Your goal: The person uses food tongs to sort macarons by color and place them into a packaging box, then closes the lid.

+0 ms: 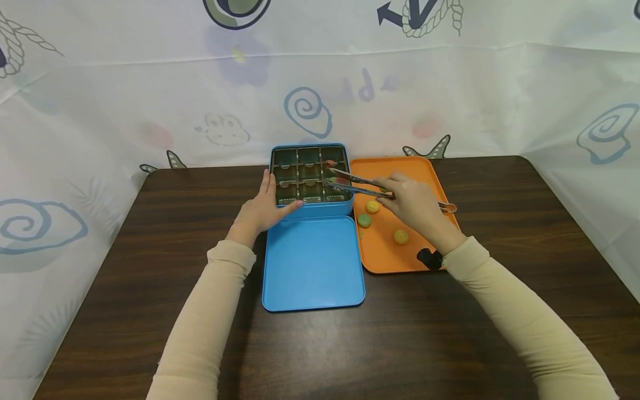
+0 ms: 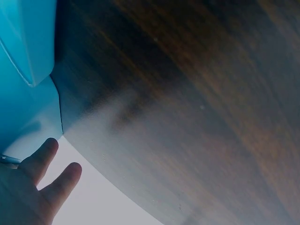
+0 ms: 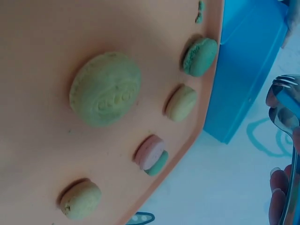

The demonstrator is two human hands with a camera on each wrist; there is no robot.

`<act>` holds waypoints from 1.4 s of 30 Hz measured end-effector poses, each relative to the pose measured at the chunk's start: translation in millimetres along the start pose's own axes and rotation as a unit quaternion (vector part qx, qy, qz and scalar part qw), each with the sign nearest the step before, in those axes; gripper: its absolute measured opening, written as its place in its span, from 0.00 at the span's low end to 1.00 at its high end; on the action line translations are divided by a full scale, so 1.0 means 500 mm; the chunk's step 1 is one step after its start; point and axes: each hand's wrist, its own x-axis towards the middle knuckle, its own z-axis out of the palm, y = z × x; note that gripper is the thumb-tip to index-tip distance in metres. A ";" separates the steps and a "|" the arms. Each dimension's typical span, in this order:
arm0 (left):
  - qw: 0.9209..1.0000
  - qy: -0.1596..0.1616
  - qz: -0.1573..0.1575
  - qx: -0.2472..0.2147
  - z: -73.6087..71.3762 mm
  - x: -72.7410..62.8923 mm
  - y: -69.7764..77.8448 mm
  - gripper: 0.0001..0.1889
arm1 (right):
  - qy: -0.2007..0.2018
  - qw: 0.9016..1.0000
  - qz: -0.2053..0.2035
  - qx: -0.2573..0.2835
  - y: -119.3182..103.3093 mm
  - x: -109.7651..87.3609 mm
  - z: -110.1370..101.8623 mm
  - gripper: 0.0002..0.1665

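The blue box (image 1: 320,210) has a dark insert (image 1: 286,175) with rows of square compartments, some at its right holding reddish pieces. My left hand (image 1: 260,211) rests against the box's left side and front edge, fingers straight and thumb spread. Over the orange tray (image 1: 385,261), my right hand (image 1: 412,203) grips a metal fork (image 3: 284,80) and spoon (image 3: 282,117) together. Their slim handles reach left over the right-hand compartments, with the spoon bowl and tines behind the hand. On the tray lie yellow macarons (image 1: 400,236), a green macaron (image 1: 364,220) and a pink macaron (image 3: 150,152).
The blue lid (image 1: 314,264) lies flat in front of the box. A green piece (image 3: 158,164) sits by the pink macaron, and green crumbs (image 3: 199,18) dot the tray. Around them is the dark wooden table (image 1: 450,333). Behind it hangs a printed white cloth (image 1: 350,100).
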 end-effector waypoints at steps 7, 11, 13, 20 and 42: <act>1.000 0.001 -0.001 -0.002 0.002 0.000 -0.001 0.58 | -0.012 1.000 0.004 0.006 0.001 -0.007 0.010 0.24; 1.000 0.003 -0.002 -0.006 0.002 0.000 -0.001 0.58 | -0.009 1.000 0.004 0.016 0.004 -0.008 0.013 0.24; 1.000 0.003 -0.002 -0.008 0.002 0.000 0.000 0.58 | -0.009 1.000 0.005 0.019 0.005 -0.007 0.014 0.24; 1.000 0.003 -0.003 -0.008 0.000 -0.001 0.000 0.57 | -0.009 1.000 0.015 0.020 0.001 -0.006 0.015 0.25; 0.999 0.038 0.019 0.000 0.004 0.000 -0.002 0.57 | -0.005 0.995 0.097 0.020 0.037 -0.016 -0.003 0.34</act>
